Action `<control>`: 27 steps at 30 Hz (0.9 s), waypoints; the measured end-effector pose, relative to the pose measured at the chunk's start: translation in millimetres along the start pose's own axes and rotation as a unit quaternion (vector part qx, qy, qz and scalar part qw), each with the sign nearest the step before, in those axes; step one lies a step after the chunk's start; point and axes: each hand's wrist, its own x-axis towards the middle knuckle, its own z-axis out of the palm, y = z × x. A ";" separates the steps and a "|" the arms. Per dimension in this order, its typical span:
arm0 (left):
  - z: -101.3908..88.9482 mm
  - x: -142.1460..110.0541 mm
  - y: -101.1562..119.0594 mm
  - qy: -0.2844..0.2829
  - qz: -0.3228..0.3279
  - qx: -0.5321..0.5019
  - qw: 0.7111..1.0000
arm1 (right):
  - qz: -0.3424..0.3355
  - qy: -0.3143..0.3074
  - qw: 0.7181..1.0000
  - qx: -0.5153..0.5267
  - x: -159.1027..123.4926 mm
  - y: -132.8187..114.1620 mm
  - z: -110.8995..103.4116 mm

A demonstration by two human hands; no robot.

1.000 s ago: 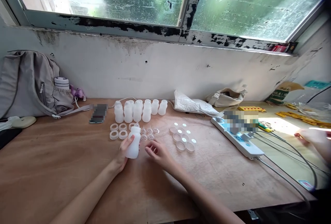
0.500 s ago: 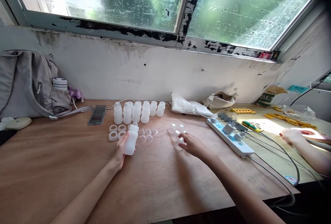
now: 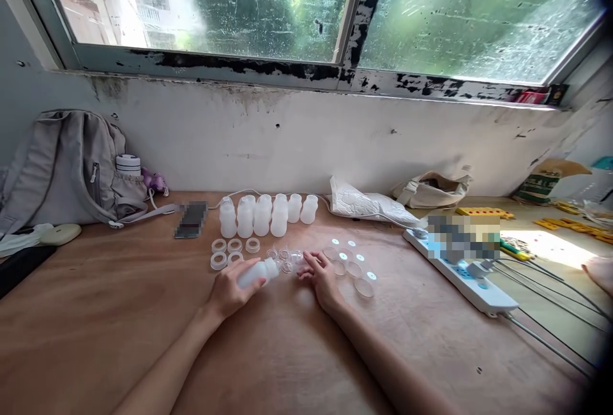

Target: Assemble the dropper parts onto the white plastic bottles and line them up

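Note:
My left hand (image 3: 234, 288) is closed around a frosted white baby bottle (image 3: 258, 272), tilted so its neck points right. My right hand (image 3: 322, 276) has its fingers curled at a clear plastic cap (image 3: 297, 262), partly hidden by them. Between the hands lie several clear bottle nipples (image 3: 284, 254), partly covered by the bottle and fingers. Several white screw rings (image 3: 219, 246) lie behind my left hand. To the right of my right hand are more clear caps (image 3: 364, 287). Farther back, several frosted bottles (image 3: 262, 216) stand in a group.
A power strip (image 3: 460, 271) with plugs and cables lies on the right. A white plastic package (image 3: 368, 201) and a beige pouch (image 3: 431, 190) rest by the wall. Back left are a phone (image 3: 191, 219) and a grey backpack (image 3: 71, 166). Another person's hand (image 3: 598, 271) shows at the right edge.
My right hand has moved left from the caps, with a clear cap at its fingers. My left hand has tipped the bottle from near upright toward the right. The view has shifted slightly.

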 end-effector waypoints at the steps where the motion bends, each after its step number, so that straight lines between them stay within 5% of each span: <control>1: 0.2 0.0 -0.5 -0.012 0.001 0.005 1.000 | -0.001 -0.011 1.000 -0.007 -2.5 1.9 1.4; 7: 3.2 0.7 5.7 -0.045 -0.015 -0.021 0.999 | -0.027 -0.061 0.993 -0.097 -16.0 -4.6 2.7; 19: 5.3 1.0 10.5 -0.080 -0.167 -0.185 0.965 | -0.085 -0.129 0.978 -0.143 -28.8 -7.8 1.5; 27: 10.9 -5.0 26.0 -0.102 -0.163 -0.207 0.959 | -0.283 -0.169 0.898 -0.292 -42.9 -12.1 -1.4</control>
